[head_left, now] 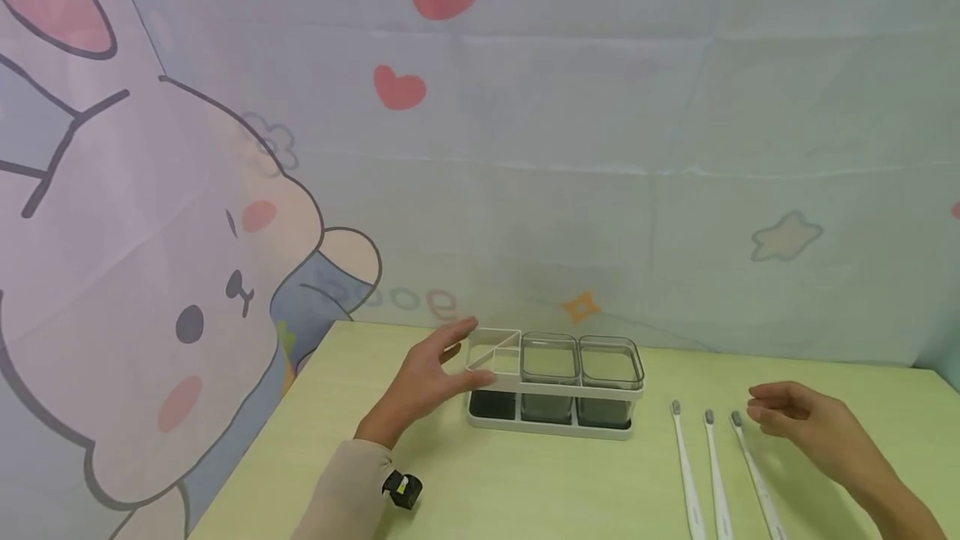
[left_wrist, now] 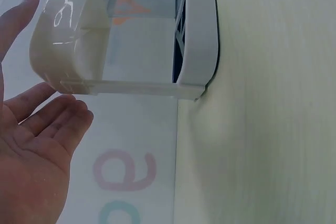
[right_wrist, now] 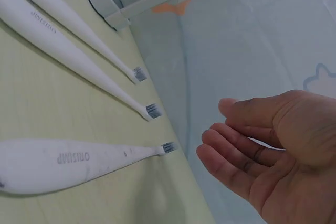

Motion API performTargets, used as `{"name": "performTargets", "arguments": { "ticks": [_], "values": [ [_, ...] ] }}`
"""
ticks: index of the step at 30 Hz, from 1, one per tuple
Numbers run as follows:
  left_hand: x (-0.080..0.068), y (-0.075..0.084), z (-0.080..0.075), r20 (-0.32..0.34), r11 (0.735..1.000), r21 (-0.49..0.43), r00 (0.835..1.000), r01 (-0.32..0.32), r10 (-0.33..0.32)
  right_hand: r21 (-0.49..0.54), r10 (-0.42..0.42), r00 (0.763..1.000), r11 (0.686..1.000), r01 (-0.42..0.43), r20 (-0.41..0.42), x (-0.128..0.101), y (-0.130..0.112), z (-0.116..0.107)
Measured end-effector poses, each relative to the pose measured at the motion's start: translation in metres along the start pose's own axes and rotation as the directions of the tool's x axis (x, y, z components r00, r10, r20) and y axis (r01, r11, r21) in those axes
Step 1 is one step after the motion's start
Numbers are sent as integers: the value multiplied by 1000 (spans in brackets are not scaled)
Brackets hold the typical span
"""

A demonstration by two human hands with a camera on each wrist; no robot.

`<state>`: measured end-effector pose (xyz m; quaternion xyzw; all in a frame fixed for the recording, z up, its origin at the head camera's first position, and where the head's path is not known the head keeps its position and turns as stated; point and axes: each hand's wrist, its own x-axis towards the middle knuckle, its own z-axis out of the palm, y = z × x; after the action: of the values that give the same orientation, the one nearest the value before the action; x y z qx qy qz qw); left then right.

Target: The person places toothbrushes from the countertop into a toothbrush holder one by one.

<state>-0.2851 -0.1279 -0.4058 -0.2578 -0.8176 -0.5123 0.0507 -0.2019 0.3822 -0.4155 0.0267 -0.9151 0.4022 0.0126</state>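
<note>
Fingers of the left hand (head_left: 423, 377) are spread and slightly bent about the left end of a long white plastic rack (head_left: 555, 387), seen low in the centre of the head frame; no grip is shown, and whether the rack is touched cannot be told. Two square, clear grey cups (head_left: 546, 409) and a white divided cup (left_wrist: 60, 45) are held in it. Fingers of the right hand (head_left: 813, 427) are loosely curved and empty, near the rightmost of three slim white plastic toothbrushes (head_left: 717, 473), laid lower right on a pale yellow-green tabletop (head_left: 585, 473).

The rack is probably best steadied by light, even pressure at its end, so that it is neither slid nor tipped. Should a brush be lifted, the handle would seem the better place to be pinched, with the grey bristles (right_wrist: 168, 147) left untouched and the neighbouring brushes not nudged.
</note>
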Motion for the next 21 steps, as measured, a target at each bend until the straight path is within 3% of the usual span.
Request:
{"name": "performTargets", "arguments": {
  "ticks": [10, 17, 21],
  "values": [
    [1, 1, 8, -38, 998, -41, 998, 46, -48, 63, 50, 992, 996, -57, 116, 6, 10, 0],
    [3, 0, 12, -47, 999, -40, 999, 23, -25, 43, 141, 981, 988, -148, 133, 8, 14, 6],
    [3, -2, 12, -51, 998, -45, 998, 31, -33, 29, 152, 979, 987, -157, 133, 9, 14, 12]
  ]
}}
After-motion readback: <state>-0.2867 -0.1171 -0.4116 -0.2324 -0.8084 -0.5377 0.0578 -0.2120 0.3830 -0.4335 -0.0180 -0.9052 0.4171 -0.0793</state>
